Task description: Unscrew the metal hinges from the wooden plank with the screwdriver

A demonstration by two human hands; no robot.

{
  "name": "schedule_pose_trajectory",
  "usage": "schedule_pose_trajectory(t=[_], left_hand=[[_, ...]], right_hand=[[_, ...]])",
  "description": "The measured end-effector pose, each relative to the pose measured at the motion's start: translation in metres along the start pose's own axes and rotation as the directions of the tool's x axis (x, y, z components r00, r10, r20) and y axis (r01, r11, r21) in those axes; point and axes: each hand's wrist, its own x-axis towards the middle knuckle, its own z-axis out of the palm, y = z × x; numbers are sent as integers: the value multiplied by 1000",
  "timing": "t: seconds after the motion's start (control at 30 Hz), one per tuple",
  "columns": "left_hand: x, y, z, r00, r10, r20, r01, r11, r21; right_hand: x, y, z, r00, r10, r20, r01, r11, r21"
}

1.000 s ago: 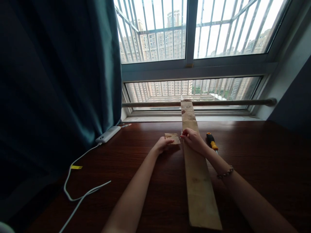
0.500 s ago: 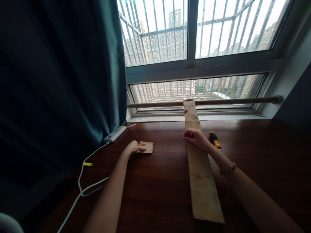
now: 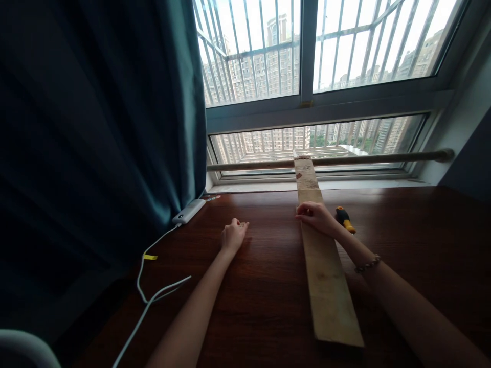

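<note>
A long wooden board (image 3: 330, 286) lies lengthwise on the dark red-brown tabletop, its far end by the rail at the window. My right hand (image 3: 316, 219) rests across the board's upper half, fingers pinched together at its left edge; a tiny pale bit shows at the fingertips, too small to name. To the left, my left hand (image 3: 233, 236) is closed around a small wooden piece (image 3: 242, 224). Only a sliver of that piece shows past the fingers. Just right of the board lies a screwdriver (image 3: 345, 220) with a black and yellow handle, close to my right wrist.
A white power strip (image 3: 191, 211) sits by the blue curtain (image 3: 169, 102), its white cable (image 3: 141, 276) looping over the left of the table (image 3: 264, 306). Behind the table runs a horizontal rail (image 3: 368, 159) before the window. A white curved object (image 3: 26, 345) shows at lower left.
My left hand has turned and shifted right, now covering most of the small wooden piece that showed flat before. My right hand stays at the same spot on the board. The view has shifted slightly.
</note>
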Motion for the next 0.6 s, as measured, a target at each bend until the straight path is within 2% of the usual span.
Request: schedule_pose_trajectory(t=[0.07, 0.13, 0.2, 0.27, 0.33, 0.4, 0.5, 0.6], left_hand=[[-7, 10, -1, 999, 30, 25, -32, 996, 89], [-12, 13, -3, 998, 55, 20, -56, 995, 86], [-16, 18, -6, 996, 82, -24, -83, 996, -32], [-19, 33, -8, 993, 104, -55, -114, 962, -250], [-21, 59, -7, 992, 124, -15, -114, 847, -520], [-22, 94, -3, 982, 185, 34, -99, 660, -745], [-23, 144, 9, 980, 192, 60, -36, 461, -887], [-26, 171, 23, 978, 205, 30, -30, 284, -958]], right_hand=[[0, 0, 0, 1000, 0, -5, 0, 1000, 19], [0, 1, 0, 1000, 3, -2, -3, 999, 52], [0, 3, 0, 1000, 6, 5, -7, 996, 85], [0, 5, 0, 1000, 7, 3, -7, 995, 101], [0, 5, -1, 1000, 3, -4, -2, 994, 106], [1, 5, -1, 1000, -3, -16, 4, 994, 105], [1, 2, -2, 999, 1, -51, 3, 996, 92], [1, -2, -2, 997, 17, -72, -12, 998, 68]])
